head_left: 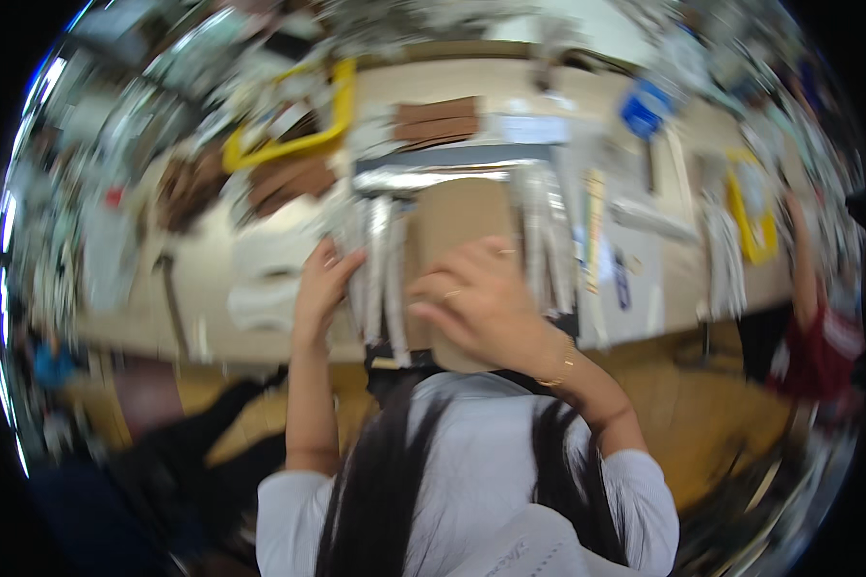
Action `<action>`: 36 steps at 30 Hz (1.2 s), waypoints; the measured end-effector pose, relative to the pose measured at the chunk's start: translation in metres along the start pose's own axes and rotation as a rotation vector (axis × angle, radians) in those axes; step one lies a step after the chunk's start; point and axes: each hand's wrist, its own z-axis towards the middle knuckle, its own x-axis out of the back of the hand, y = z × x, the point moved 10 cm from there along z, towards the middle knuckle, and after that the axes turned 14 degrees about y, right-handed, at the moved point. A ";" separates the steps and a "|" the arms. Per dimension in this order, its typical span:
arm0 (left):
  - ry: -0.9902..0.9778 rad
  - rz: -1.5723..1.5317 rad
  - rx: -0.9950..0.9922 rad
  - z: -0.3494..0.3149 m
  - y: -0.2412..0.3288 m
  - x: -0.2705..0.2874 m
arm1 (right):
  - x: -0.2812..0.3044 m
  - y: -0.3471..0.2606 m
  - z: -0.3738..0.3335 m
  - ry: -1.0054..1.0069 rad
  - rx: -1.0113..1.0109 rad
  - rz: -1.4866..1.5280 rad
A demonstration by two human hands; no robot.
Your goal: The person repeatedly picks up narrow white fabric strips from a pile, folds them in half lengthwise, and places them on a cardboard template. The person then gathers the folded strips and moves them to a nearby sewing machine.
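A long tan panel with rounded ends [465, 212] lies lengthwise before me, over a brown piece [419, 332]. My right hand [486, 303] rests across the panel, its bent fingers apart and reaching the left edge. At the left of the work my left hand [322, 288] has its thumb spread away from the fingers, close to the pale strips; nothing shows in its grasp. Shiny silvery strips [390, 279] run along the panel's left side, and more whitish strips [547, 236] along its right. Motion blurs the finger details.
White shaped pieces [265, 284] lie to the left, with a yellow basket [342, 106] behind them. Folded brown pieces [436, 120] lie at the back. On the right are a ruler [593, 231], a blue object [647, 108] and a yellow tray [755, 226]. Another person's arm [804, 250] reaches in there.
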 end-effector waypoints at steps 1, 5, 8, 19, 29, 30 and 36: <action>0.024 0.007 0.041 -0.003 -0.003 0.005 | -0.001 -0.004 0.002 -0.021 0.007 0.001; 0.019 -0.272 0.000 -0.014 -0.003 0.013 | -0.007 -0.012 0.003 -0.062 0.007 0.013; 0.039 -0.286 -0.003 -0.019 -0.001 0.012 | -0.008 -0.011 0.001 -0.123 -0.023 -0.001; -0.043 -0.284 0.039 -0.030 0.017 0.005 | 0.002 -0.008 0.023 -0.215 -0.057 0.096; -0.032 -0.414 -0.012 -0.040 0.029 0.014 | -0.015 0.002 0.065 -0.253 -0.070 0.153; -0.019 -0.399 -0.029 -0.042 0.031 0.017 | -0.018 0.004 0.066 -0.259 -0.099 0.188; -0.021 -0.382 -0.087 -0.053 0.046 0.019 | -0.032 0.005 0.067 -0.319 -0.095 0.138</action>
